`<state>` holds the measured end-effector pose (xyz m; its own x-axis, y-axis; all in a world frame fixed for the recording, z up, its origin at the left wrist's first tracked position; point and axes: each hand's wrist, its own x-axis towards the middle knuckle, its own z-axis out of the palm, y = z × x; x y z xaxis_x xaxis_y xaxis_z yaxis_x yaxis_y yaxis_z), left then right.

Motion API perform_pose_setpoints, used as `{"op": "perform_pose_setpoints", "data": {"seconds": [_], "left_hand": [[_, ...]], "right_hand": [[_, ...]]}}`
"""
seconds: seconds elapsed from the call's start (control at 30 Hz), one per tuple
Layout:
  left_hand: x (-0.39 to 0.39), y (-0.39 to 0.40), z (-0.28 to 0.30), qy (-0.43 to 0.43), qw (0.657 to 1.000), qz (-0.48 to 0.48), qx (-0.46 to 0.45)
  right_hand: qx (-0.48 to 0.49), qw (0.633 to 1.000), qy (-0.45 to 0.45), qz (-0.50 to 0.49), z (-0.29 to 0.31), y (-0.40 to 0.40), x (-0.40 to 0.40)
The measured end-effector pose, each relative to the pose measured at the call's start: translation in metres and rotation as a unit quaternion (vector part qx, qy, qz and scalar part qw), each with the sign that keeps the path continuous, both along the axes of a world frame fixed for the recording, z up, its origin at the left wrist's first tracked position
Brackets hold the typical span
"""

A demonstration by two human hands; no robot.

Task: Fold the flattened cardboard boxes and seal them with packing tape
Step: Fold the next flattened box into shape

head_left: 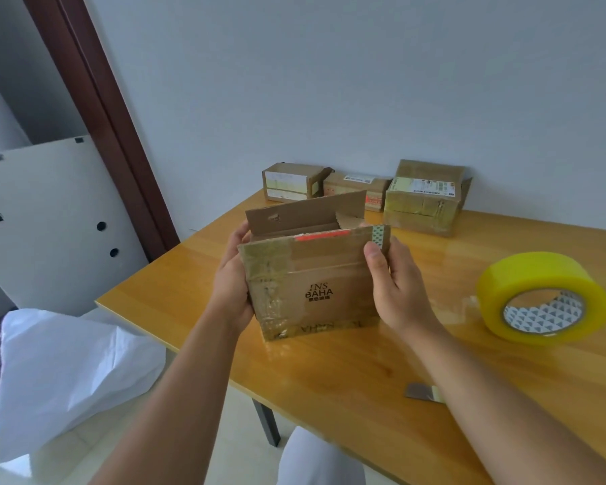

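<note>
While three cardboard boxes [361,194] line the table's [347,372] far edge and one tape roll [543,297] lies by its right edge, left hand [230,285] and right hand [397,285] grip a fourth box [315,285] mid-table, flaps open, contents unseen.

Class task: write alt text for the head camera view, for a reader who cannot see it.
A left hand and right hand grip the sides of an open brown cardboard box above a wooden table. A yellow packing tape roll lies right; three cardboard boxes line the wall.
</note>
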<state>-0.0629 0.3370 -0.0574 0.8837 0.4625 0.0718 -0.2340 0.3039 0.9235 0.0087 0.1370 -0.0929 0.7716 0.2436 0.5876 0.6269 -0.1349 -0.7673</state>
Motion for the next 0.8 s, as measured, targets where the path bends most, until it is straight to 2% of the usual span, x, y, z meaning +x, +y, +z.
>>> {"op": "perform_pose_setpoints", "data": {"seconds": [0.33,0.63,0.8], "left_hand": [[0.0,0.0,-0.001,0.012,1.0,0.001,-0.012],[0.002,-0.005,-0.008,-0.03,0.998,0.011,-0.046],[0.001,-0.004,-0.008,0.005,0.999,0.029,-0.037]], "right_hand": [[0.027,0.998,0.035,0.035,0.001,0.001,0.004],[0.041,0.999,0.035,-0.005,-0.006,0.009,0.004],[-0.013,0.998,-0.046,-0.03,-0.005,0.005,0.01]]}}
